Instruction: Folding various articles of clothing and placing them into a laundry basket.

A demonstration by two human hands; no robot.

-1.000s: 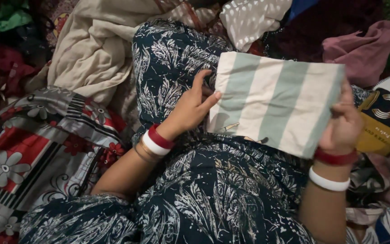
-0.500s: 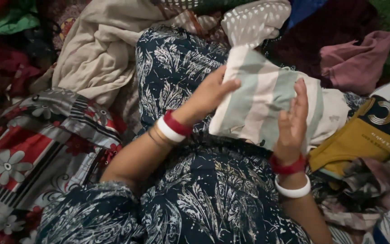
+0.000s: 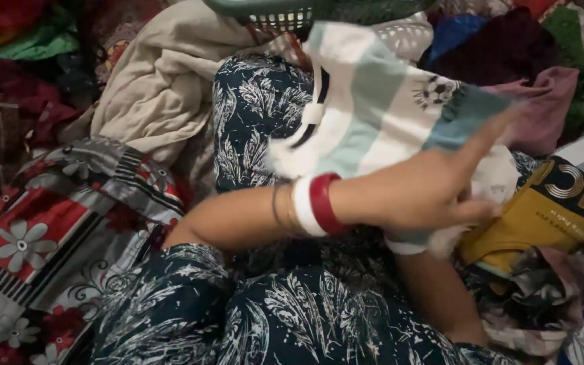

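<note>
**Across the lap: folding the striped garment**

Over the middle of the frame, the left hand [image 3: 434,186] reaches across the body with its fingers stretched flat against the striped garment [image 3: 366,111], a white and pale green piece with a small round emblem and a dark drawstring. It presses rather than pinches; the grip there looks released, palm and fingers laid on the cloth. The right hand is hidden behind the left forearm, with only a white bangle [image 3: 403,247] and the forearm below it showing, so whether it grasps the cloth cannot be told.

The garment hangs partly lifted above the lap, its upper edge near the green basket [image 3: 272,10] at the top of the frame and its lower right edge close to the yellow printed cloth [image 3: 542,226] at right.

To do this fold well, I judge the flat hand should sweep the cloth smooth before creasing and keep the stripes lined up so the edges meet. The drawstring is best tucked inside. Loose clothes, such as the beige cloth [image 3: 157,88] at upper left, lie close and could catch in the fold.
</note>
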